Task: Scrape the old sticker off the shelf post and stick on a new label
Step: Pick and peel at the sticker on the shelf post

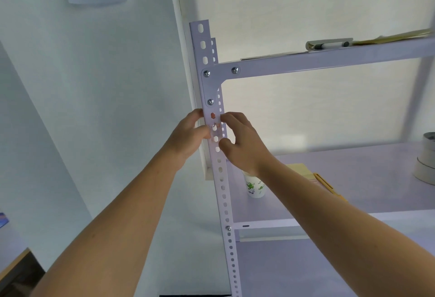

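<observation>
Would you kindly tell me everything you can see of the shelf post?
The shelf post is a pale lilac angle strip that looks like painted metal. It stands roughly upright and is punched with a row of oval holes. A rounded corner bracket with three bolts joins it to the upper shelf rail. Reddish sticker scraps cling just below the bracket. There the left hand grips its left edge and the right hand touches its right edge.

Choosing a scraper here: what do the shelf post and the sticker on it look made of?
Shelf post: looks like painted steel angle with a smooth pale lilac finish; the punched slots and shiny bolts suggest metal. Sticker: seems to be thin clear film with reddish marks, since the slots show through; it is partly covered, so unsure.
</observation>
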